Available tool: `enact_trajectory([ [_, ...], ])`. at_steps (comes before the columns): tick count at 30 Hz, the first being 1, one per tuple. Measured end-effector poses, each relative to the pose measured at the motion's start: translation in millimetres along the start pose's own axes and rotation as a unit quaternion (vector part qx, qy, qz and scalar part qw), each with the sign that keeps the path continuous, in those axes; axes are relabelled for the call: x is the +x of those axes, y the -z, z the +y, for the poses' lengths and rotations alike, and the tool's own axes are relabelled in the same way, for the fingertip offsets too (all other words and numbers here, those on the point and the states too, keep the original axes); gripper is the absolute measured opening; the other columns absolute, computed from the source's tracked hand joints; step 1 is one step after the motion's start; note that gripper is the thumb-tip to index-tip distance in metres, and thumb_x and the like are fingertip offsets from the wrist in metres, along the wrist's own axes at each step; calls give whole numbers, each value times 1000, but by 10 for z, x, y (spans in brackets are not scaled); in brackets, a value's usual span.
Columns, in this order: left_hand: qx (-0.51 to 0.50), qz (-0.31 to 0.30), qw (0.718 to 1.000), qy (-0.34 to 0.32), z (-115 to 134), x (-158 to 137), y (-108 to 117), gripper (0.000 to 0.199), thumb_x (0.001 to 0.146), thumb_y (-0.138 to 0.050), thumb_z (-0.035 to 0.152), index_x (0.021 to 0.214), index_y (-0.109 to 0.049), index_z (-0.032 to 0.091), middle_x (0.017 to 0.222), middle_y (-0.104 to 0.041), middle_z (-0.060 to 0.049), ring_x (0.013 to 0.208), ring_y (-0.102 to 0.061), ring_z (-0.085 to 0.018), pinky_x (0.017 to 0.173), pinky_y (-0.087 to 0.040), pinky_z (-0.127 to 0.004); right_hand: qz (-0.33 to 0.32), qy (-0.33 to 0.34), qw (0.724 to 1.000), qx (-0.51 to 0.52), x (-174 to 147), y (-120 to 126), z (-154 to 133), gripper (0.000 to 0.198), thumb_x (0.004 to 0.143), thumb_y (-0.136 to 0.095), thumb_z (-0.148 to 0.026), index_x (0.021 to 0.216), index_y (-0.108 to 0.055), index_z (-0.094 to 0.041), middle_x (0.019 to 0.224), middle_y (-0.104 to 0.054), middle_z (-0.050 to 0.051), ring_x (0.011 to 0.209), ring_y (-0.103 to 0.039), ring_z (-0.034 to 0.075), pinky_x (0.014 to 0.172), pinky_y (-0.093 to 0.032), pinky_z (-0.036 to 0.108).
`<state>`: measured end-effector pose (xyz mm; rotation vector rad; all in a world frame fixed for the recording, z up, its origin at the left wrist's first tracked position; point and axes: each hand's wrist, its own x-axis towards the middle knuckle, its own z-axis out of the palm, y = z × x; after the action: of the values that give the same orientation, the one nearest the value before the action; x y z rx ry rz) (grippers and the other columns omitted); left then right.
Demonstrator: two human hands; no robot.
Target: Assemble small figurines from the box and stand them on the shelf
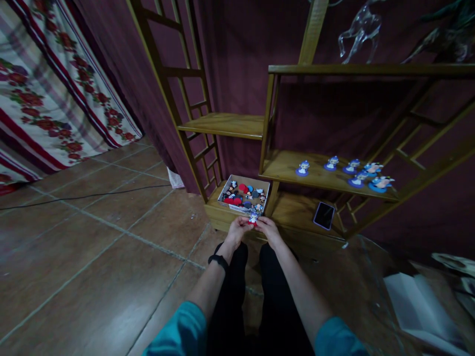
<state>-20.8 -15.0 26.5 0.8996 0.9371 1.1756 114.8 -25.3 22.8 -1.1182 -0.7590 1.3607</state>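
Observation:
A small toy figurine (253, 217) with a white body, purple on its head and a red base is held upright between my two hands, just in front of the shelf. My left hand (238, 231) pinches it from the left. From the other side the fingers of my right hand (268, 229) close on it. Right behind it stands an open white cardboard box (225, 190) with several mixed figurines and round bases in red, blue and dark colours. On the shelf to the right stand several white-and-purple figurines (303, 168) and blue-and-pink figurines (381, 184) on round bases.
The wooden shelf unit (237, 123) spans the front, with a phone or tablet (324, 215) lying on its lower right board. A clear glass horse (361, 32) stands on the top board. A black cable (85, 197) crosses the tiled floor. White packaging (419, 304) lies at right.

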Motion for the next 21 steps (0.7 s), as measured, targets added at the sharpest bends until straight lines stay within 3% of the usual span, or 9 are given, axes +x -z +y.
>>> enact_trajectory([
  [13,27,-6,1000,-8,32,-15,-24,32,46,-81,18,71,-60,14,64,-65,-1,59,-58,-12,64,-45,-27,1,-4,1000,15,-35,-22,-51,29,53,-74,-34,75,-65,-17,75,-66,2,66,-61,14,66,-51,30],
  [21,2,-6,1000,-6,17,-4,-23,36,45,-80,17,74,-59,14,69,-65,-1,63,-59,-13,69,-45,-29,-13,0,1000,-11,-46,-19,-57,32,58,-71,-38,83,-65,-19,84,-67,3,74,-62,16,69,-50,30],
])
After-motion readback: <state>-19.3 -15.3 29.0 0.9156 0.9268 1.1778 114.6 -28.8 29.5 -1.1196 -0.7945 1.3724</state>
